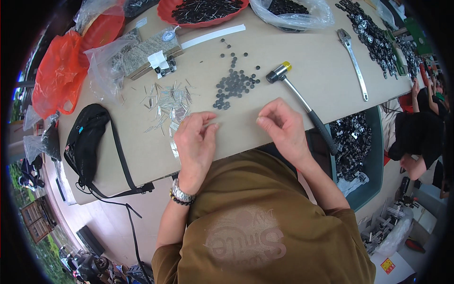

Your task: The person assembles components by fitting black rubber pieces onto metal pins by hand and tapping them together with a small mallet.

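Both hands hover over the near part of the beige table, a short way apart. My left hand is closed with curled fingers, thumb tip near the index finger, beside a loose heap of thin silver metal pins. My right hand makes a pinch. Whatever either hand holds, if anything, is too small to make out. Beyond the gap between them lies a spread of small round black caps. A hammer with a yellow-and-black head and a black grip rests right of the caps, its handle passing over the table edge.
At the far side are a red bowl of dark pins and a plastic bag of black parts. An adjustable wrench lies at right. A black pouch sits left. Below the right edge stands a green bin of metal parts.
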A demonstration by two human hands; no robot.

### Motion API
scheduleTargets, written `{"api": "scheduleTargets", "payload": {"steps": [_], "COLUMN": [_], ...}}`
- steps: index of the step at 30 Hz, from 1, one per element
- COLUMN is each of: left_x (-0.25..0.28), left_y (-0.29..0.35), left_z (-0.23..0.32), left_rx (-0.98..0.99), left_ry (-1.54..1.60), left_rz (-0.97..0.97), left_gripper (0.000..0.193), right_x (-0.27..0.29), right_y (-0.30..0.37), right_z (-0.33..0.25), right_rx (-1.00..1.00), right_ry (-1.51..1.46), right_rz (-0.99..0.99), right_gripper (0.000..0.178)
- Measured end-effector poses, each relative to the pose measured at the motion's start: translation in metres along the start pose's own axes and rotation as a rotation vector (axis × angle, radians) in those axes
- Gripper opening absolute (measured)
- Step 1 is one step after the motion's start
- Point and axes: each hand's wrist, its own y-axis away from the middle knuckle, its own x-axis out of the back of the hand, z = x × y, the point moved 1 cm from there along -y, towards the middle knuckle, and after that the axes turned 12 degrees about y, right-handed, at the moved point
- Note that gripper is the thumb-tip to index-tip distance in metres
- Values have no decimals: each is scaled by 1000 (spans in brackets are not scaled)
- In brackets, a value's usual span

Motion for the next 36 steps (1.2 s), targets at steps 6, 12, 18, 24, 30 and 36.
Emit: {"api": "scheduleTargets", "payload": {"steps": [6, 12, 18, 24, 30, 36], "left_x": [-18, -14, -5, -9, -6, 0], "left_y": [-23, -22, -12, -19, -8, 3], "left_z": [-3, -3, 2, -4, -1, -4], "left_rx": [-186, -153, 38, -65, -55, -39], "left_ry": [-69, -47, 8, -64, 3, 88], "left_rz": [-22, -80, -14, 21, 30, 120], "left_gripper": [17, 16, 21, 21, 18, 19], "right_x": [0, 0, -7, -35, -50, -51], "right_y": [-12, -12, -17, -40, -53, -53], "right_z": [19, 20, 10, -16, -11, -9], "right_rx": [-160, -158, -29, 136, 158, 177], "right_ry": [-108, -75, -95, -113, -28, 131], "right_rz": [124, 107, 64, 116, 64, 17], "right_gripper": [15, 14, 10, 10, 10, 10]}}
